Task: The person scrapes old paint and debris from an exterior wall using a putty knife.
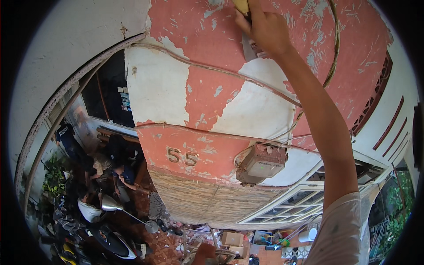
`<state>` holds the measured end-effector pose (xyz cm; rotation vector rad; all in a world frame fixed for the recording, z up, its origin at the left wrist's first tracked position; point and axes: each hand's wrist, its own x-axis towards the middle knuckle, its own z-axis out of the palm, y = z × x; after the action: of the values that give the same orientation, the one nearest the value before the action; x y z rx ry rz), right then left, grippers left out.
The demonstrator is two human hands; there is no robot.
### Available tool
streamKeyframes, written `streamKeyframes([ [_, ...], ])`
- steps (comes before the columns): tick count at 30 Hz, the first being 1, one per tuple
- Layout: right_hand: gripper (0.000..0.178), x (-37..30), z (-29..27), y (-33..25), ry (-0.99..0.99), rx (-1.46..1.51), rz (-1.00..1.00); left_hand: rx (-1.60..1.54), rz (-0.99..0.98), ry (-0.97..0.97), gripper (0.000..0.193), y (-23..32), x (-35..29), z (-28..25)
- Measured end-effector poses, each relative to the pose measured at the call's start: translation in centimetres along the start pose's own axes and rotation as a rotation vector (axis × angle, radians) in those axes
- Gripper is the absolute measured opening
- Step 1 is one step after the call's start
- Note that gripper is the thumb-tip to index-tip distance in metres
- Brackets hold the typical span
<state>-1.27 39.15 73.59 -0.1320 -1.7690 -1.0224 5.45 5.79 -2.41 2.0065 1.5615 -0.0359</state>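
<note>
My right hand (268, 33) is raised high against the wall, its fingers closed around the yellow handle of a scraper (249, 49). The scraper's flat metal blade points down onto the wall by a ragged paint edge. Flaking pink paint (212, 33) covers much of the wall (154, 86), with bare white patches between. Low in the picture, my left hand (205, 252) shows partly, beside the metal rails of what looks like a ladder (215, 238). Its fingers are too unclear to make out.
Cables (221, 68) run across the wall past a dusty meter box (265, 163). Raised numerals sit left of the box. Far below are several people (90, 207), a motorbike (112, 240), cardboard boxes (232, 239) and a white bucket (308, 235). A barred window (287, 203) is at lower right.
</note>
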Motion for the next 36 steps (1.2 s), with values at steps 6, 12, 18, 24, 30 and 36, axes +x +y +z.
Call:
streamKeyframes([
  [6, 0.042, -2.0, 0.5, 0.5, 0.027, 0.039, -0.009, 0.006, -0.024, 0.006, 0.047, 0.1, 0.2, 0.2],
  [12, 0.037, -0.4, -1.0, 0.6, 0.045, 0.192, 0.23, 0.09, 0.075, 0.102, 0.045, 0.5, -0.8, -0.2],
  [18, 0.039, -1.6, 0.5, 0.5, 0.053, 0.128, 0.09, -0.007, 0.035, 0.109, 0.042, -0.1, -0.1, 1.0],
  [24, 0.043, -0.4, 0.7, 1.0, 0.182, 0.051, 0.102, -0.051, 0.046, 0.123, 0.037, 0.8, -0.9, -0.7],
  [30, 0.043, -0.7, 1.6, 0.7, 0.192, 0.062, 0.063, -0.038, 0.0, 0.084, 0.036, 0.9, -1.4, -1.3],
  [36, 0.042, -1.1, 1.0, 0.7, 0.227, 0.134, 0.146, -0.047, -0.035, 0.032, 0.035, 1.5, -1.7, -1.8],
])
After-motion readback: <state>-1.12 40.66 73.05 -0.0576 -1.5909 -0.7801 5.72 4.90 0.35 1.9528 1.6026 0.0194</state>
